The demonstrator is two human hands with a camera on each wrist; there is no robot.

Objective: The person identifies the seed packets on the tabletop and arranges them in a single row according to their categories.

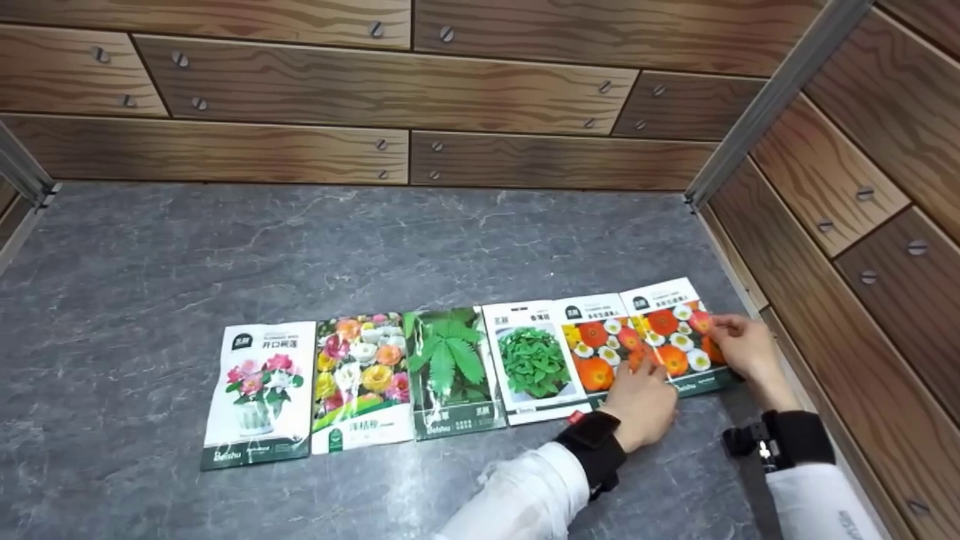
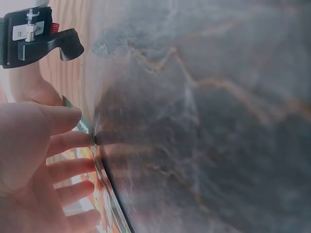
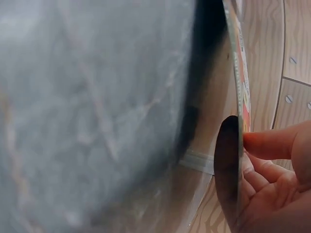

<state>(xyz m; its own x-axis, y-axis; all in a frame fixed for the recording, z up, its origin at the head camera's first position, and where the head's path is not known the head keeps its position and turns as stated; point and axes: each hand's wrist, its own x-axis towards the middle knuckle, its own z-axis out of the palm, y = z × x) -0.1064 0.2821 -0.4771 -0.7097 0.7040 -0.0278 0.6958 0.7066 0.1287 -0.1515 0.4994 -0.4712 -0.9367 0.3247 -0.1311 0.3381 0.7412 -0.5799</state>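
Six seed packets lie in a row on the grey marbled surface. My right hand (image 1: 750,356) is at the right end, pinching the right edge of the last poppy seed packet (image 1: 679,364); the right wrist view shows this packet (image 3: 239,73) edge-on between thumb and finger. My left hand (image 1: 641,401) rests with spread fingers over the seam between that packet and the second poppy seed packet (image 1: 596,367). In the left wrist view its fingertips touch the packets' front. To the left lies a green-leaf seed packet (image 1: 532,364).
Further left are a packet with a serrated leaf (image 1: 450,367), one with mixed flowers (image 1: 364,382) and one with a potted flower (image 1: 259,390). Wood-pattern walls (image 1: 390,82) stand behind and at the right, the right wall (image 1: 795,322) close to my right hand.
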